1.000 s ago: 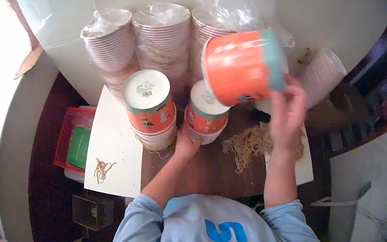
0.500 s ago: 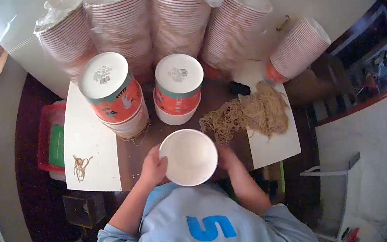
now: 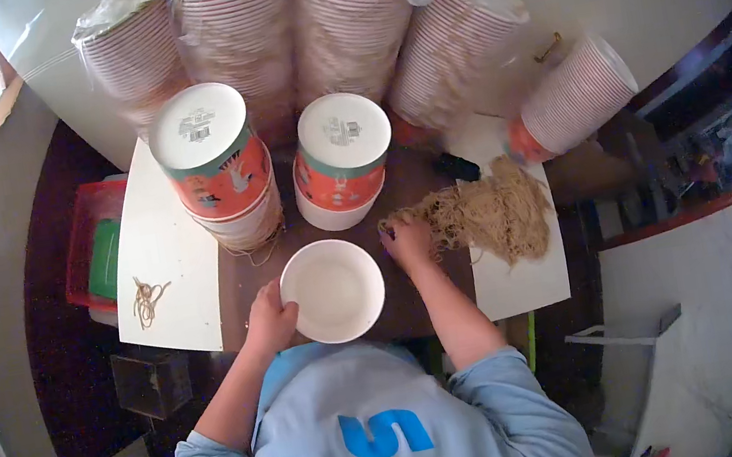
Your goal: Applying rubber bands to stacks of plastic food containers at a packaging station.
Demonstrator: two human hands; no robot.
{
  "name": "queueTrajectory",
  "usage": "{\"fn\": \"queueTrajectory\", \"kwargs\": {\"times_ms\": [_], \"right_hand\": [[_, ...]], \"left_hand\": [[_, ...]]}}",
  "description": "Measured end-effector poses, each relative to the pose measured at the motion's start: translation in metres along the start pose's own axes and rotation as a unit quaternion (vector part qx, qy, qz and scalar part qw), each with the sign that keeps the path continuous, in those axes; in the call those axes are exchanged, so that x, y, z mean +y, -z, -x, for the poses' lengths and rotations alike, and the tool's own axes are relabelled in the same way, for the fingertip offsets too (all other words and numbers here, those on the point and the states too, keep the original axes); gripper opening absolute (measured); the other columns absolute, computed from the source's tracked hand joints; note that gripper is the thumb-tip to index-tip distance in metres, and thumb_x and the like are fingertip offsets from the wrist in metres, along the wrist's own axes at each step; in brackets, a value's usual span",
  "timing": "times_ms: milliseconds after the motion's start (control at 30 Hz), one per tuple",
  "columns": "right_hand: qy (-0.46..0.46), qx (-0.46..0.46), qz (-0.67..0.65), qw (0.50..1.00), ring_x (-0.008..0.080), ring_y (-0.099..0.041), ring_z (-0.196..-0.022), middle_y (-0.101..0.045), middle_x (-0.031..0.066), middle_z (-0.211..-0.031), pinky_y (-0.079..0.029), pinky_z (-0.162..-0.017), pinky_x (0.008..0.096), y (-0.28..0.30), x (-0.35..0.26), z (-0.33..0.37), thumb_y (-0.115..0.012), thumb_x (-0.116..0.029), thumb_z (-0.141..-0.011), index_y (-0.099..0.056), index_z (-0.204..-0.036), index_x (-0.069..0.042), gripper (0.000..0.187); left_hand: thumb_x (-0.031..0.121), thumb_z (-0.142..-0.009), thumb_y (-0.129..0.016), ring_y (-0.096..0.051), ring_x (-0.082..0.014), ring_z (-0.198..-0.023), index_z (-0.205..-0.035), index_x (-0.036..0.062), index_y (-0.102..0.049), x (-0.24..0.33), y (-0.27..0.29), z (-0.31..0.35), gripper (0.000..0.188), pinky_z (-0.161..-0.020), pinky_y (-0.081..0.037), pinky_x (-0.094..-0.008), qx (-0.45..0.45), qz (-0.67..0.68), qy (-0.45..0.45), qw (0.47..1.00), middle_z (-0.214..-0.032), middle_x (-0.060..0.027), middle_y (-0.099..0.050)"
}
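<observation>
My left hand (image 3: pixel 272 320) grips the left rim of a white paper bucket (image 3: pixel 333 292), its thumb over the edge and its open mouth facing up. Farther right, my right hand (image 3: pixel 408 241) reaches to the left edge of a tangled heap of tan strings (image 3: pixel 496 211), fingers curled down onto the strands. Two upturned bucket stacks stand beyond: a taller orange and green one (image 3: pixel 221 179) on the left, with strings looped round its lower part, and a shorter one (image 3: pixel 342 164) in the middle.
Tall plastic-wrapped bucket stacks (image 3: pixel 240 49) line the back. Another stack (image 3: pixel 578 93) leans at the right, near a small black object (image 3: pixel 456 167). A few loose tan strings (image 3: pixel 148 301) lie on the table's left. A red bin (image 3: pixel 95 250) stands beyond the left edge.
My right hand has left the bucket's right side and moved up to the string heap. My left hand keeps the bucket, now slightly farther left.
</observation>
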State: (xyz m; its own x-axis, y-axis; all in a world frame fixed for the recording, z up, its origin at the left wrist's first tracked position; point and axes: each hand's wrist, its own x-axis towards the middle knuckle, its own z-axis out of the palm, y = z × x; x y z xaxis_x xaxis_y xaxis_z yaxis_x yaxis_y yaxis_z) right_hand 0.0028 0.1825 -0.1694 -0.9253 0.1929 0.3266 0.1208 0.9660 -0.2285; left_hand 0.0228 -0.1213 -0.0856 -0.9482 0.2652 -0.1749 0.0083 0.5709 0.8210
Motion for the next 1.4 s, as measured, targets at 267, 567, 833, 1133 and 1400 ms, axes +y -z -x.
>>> {"fn": "queueTrajectory", "kwargs": {"times_ms": [267,567,833,1133,1400], "right_hand": [[-0.120,-0.067,-0.254,0.957,0.0176,-0.059,-0.079,-0.062,0.0088,-0.081,-0.046,-0.070,0.0310,0.061,0.018,-0.016,-0.063,-0.015,-0.079,-0.064,-0.080,-0.002,0.012],[-0.168,-0.168,-0.607,0.758,0.0134,-0.057,-0.073,-0.061,0.0051,-0.077,-0.046,-0.071,0.0263,0.240,0.002,-0.065,-0.051,-0.012,-0.090,-0.055,-0.086,-0.002,0.012],[-0.110,-0.316,-0.633,0.698,0.0042,-0.046,-0.058,-0.050,-0.0026,-0.067,-0.038,-0.055,0.0191,0.290,-0.040,-0.068,-0.052,-0.017,-0.091,-0.053,-0.088,-0.005,0.012],[-0.151,-0.213,-0.662,0.703,0.0021,-0.039,-0.054,-0.050,-0.0046,-0.069,-0.032,-0.049,0.0184,0.281,-0.027,-0.059,-0.054,-0.015,-0.089,-0.054,-0.086,-0.006,0.009],[0.010,-0.410,-0.184,0.893,0.0173,-0.058,-0.069,-0.061,0.0041,-0.074,-0.047,-0.063,0.0299,0.231,-0.016,-0.024,-0.066,-0.018,-0.077,-0.062,-0.088,-0.005,0.017]], "left_hand": [[0.018,-0.074,-0.062,-0.055,-0.0376,-0.088,-0.105,-0.0003,-0.054,0.012,0.008,0.005,0.037,-0.078,-0.046,-0.0448,0.019,-0.086,-0.081,0.993,-0.095,-0.0207,-0.056],[0.013,-0.078,-0.062,-0.060,-0.0310,-0.087,-0.103,0.0018,-0.060,0.112,0.037,-0.027,0.028,-0.071,-0.050,-0.0395,0.012,0.059,-0.156,0.986,-0.102,-0.0160,-0.057],[0.019,-0.082,-0.065,-0.053,-0.0247,-0.105,-0.113,0.0024,-0.056,0.191,0.009,-0.064,0.036,-0.089,-0.043,-0.0360,-0.116,0.130,-0.428,0.887,-0.111,-0.0140,-0.057],[0.024,-0.092,-0.052,-0.057,-0.0137,-0.081,-0.093,0.0022,-0.064,0.137,0.022,-0.058,0.025,-0.072,-0.046,-0.0291,-0.340,0.196,-0.185,0.901,-0.085,-0.0063,-0.063],[0.025,-0.094,-0.049,-0.051,-0.0066,-0.066,-0.102,0.0040,-0.065,0.114,0.052,-0.030,0.028,-0.057,-0.042,-0.0222,-0.391,0.254,0.059,0.883,-0.078,0.0009,-0.061]]}}
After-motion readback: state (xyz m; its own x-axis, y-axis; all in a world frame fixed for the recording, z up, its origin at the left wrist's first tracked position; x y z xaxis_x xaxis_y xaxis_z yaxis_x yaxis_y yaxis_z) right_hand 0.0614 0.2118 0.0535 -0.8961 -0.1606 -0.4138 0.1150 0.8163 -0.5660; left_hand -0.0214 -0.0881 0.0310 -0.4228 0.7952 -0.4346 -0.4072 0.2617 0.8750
